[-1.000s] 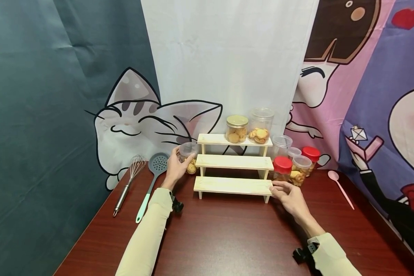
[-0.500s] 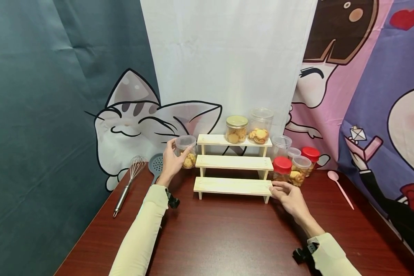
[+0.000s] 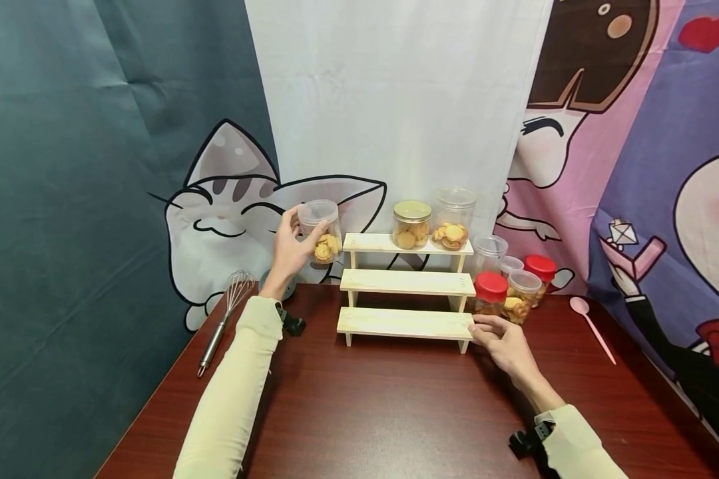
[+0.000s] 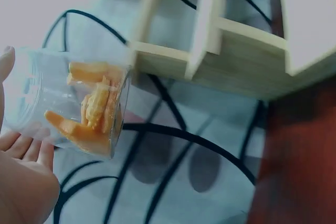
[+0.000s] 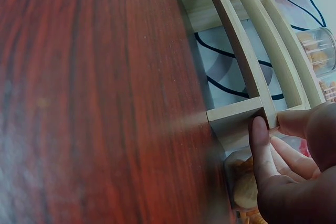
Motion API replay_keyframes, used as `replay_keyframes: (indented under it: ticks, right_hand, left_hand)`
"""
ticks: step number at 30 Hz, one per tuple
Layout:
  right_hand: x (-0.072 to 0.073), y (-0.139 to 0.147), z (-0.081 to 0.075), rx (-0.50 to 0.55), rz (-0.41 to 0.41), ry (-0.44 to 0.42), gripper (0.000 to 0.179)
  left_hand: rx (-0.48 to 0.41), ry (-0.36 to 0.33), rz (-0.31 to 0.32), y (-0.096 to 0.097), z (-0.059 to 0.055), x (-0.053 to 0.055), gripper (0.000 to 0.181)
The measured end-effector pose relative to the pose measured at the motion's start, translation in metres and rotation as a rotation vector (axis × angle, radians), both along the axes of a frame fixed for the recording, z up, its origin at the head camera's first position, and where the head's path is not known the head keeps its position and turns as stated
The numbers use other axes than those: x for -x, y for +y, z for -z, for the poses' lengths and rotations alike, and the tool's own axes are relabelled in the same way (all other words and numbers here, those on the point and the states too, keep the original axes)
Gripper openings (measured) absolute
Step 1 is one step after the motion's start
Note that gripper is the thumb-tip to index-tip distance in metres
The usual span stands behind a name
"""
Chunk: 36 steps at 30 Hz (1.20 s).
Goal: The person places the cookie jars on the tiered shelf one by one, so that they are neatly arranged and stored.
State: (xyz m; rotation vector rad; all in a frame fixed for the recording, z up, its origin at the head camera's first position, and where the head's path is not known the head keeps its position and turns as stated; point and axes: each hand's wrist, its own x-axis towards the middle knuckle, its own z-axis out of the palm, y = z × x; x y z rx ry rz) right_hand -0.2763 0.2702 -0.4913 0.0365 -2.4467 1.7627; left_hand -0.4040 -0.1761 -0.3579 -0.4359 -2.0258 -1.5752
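Note:
My left hand (image 3: 291, 251) grips a clear plastic jar (image 3: 320, 229) with a few cookies in its bottom. The jar is in the air, left of the top tier of a three-tier wooden display stand (image 3: 404, 322). In the left wrist view the cookies (image 4: 94, 106) show through the wall, and the fingers curl round the lid end. My right hand (image 3: 508, 346) pinches the right end of the stand's lowest tier between thumb and finger, as the right wrist view also shows. On the top tier stand a gold-lidded jar (image 3: 411, 225) and a tall clear jar (image 3: 453, 219), both with cookies.
Right of the stand cluster several jars, among them a red-lidded jar (image 3: 490, 293) and a clear-lidded cookie jar (image 3: 521, 296). A pink spoon (image 3: 592, 329) lies farther right. At left lie a whisk (image 3: 224, 322) and a slotted turner (image 3: 289, 288), mostly hidden behind my left arm.
My left hand has lifted the cookie jar from beside the stand, up and slightly left, to about top-tier height. The right hand has stayed at the lowest tier's end.

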Motion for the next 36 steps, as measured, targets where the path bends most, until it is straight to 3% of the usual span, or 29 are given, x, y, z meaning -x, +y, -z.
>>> replay_keyframes:
  ticks: [7,14,20,29,36]
  right_hand:
    - [-0.001,0.000,-0.001,-0.002,0.001,0.000,0.049]
    - [-0.001,0.001,0.000,0.011,0.004,0.001,0.049]
    - [0.000,0.000,0.000,0.013,0.001,0.003,0.048]
    - [0.002,0.001,0.004,-0.004,0.001,0.005,0.050]
    - [0.003,0.001,0.003,0.000,0.008,0.006,0.048]
  left_hand:
    - [-0.086,0.002,0.159,0.012,-0.031,0.000,0.068]
    - [-0.067,-0.020,0.269,0.036,-0.048,0.010,0.062]
    - [-0.058,-0.060,0.302,0.053,-0.046,0.021,0.064]
    - [-0.021,-0.069,0.284,0.073,-0.040,0.033,0.065]
    - [-0.044,-0.118,0.255,0.082,-0.025,0.043,0.072]
